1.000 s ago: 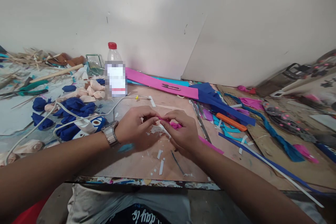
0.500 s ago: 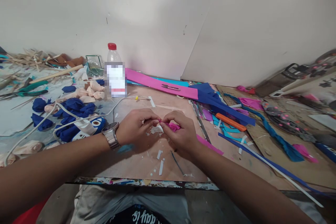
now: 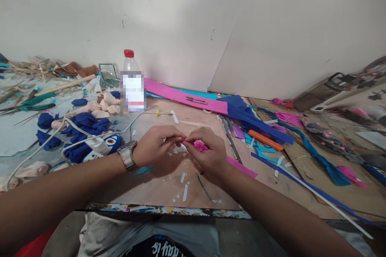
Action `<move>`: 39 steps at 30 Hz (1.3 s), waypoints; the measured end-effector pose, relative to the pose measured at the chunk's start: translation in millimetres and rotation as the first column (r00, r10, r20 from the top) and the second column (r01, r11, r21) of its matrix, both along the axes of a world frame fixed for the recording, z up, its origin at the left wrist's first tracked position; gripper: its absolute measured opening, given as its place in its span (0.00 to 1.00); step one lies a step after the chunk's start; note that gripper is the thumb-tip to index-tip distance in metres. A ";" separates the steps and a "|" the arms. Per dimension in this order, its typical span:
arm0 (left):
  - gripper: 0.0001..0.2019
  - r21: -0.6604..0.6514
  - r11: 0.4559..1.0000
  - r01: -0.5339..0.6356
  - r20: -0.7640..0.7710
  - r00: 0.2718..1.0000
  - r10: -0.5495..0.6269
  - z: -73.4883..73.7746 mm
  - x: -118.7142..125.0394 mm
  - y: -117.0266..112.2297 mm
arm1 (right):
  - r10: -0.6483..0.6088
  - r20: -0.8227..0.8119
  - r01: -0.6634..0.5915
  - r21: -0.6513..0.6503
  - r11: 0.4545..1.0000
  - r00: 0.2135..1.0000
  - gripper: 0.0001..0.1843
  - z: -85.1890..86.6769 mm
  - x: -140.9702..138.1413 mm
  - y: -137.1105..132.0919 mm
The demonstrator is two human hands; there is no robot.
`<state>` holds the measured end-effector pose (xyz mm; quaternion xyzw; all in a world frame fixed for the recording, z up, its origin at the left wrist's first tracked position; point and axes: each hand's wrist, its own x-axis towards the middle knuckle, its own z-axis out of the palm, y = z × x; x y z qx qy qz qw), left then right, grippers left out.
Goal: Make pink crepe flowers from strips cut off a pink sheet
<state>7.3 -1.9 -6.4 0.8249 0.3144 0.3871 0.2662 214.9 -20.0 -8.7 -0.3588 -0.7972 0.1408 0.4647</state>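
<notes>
A pink strip of crepe-like material (image 3: 200, 146) is gathered between my two hands over the middle of the table. With thumb and forefinger, my left hand (image 3: 159, 144) pinches the bunched end of it; a metal watch (image 3: 128, 156) is on that wrist. My right hand (image 3: 209, 150) grips the same piece, and its folded part shows inside the curled fingers. A flat pink tail (image 3: 242, 167) comes out past the right wrist onto the table; whether it joins the held piece is hidden by the hand.
A bottle with a red cap (image 3: 129, 53) stands at the back. Blue rolled flowers (image 3: 86, 124) and a white-blue glue gun (image 3: 104, 147) with its cord lie left. Thread snips (image 3: 196, 100) rest on a pink strip (image 3: 169, 94). An orange cutter (image 3: 265, 140) and blue strips lie right.
Both hands stay nearly in place, still pinching the pink strip. Only slight finger movement shows, and the right hand's fingers have shifted a little.
</notes>
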 end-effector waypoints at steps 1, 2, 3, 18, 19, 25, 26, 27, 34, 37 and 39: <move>0.10 -0.011 1.000 0.008 0.012 1.000 -0.008 0.1 0.1 0.2 | 0.003 0.002 -0.003 0.005 1.000 1.000 0.02 -0.2 0.1 0.4; 0.10 -0.021 1.000 0.015 0.023 1.000 -0.014 0.2 0.3 0.3 | 0.002 0.004 -0.002 0.006 1.000 1.000 0.02 -0.5 0.2 0.7; 0.11 -0.031 0.999 0.021 0.031 0.999 -0.020 0.3 0.5 0.4 | -0.002 0.007 0.002 0.004 1.000 1.000 0.02 -0.7 0.2 0.9; 0.11 -0.144 0.982 0.123 0.061 0.992 -0.115 2.4 -1.0 3.3 | -0.065 -0.022 0.065 -0.012 0.998 0.998 0.04 1.9 -3.2 -4.2; 0.11 -0.173 0.976 0.129 0.069 0.991 -0.119 3.2 -0.9 3.7 | -0.048 -0.025 0.048 -0.007 0.999 0.999 0.03 2.1 -2.8 -4.1; 0.13 -0.393 0.894 0.215 0.163 0.973 -0.163 5.7 -0.8 8.2 | 0.008 -0.055 -0.007 0.017 1.000 0.998 0.04 -4.1 0.4 0.4; 0.14 -0.409 0.884 0.224 0.173 0.971 -0.166 5.4 -0.9 9.0 | 0.009 -0.068 -0.008 0.019 1.000 0.998 0.05 -5.4 0.5 1.0; 0.13 -0.420 0.879 0.225 0.181 0.970 -0.162 5.0 -0.9 9.6 | 0.012 -0.080 -0.011 0.019 1.000 0.997 0.05 -6.3 0.4 1.5; 0.09 -0.221 0.974 0.041 0.134 0.991 -0.011 5.6 0.5 4.2 | 0.003 -0.084 -0.006 -0.039 0.999 0.996 0.01 -2.4 -1.7 1.8; 0.09 -0.026 1.000 0.006 0.070 0.998 -0.004 6.8 -0.4 1.0 | -0.003 -0.097 -0.003 -0.058 0.998 0.995 0.01 -1.9 -1.4 2.4; 0.10 0.013 1.000 0.022 0.057 0.998 -0.023 7.1 -1.2 0.4 | -0.018 -0.108 0.011 -0.071 0.997 0.994 0.03 -2.9 -1.0 2.5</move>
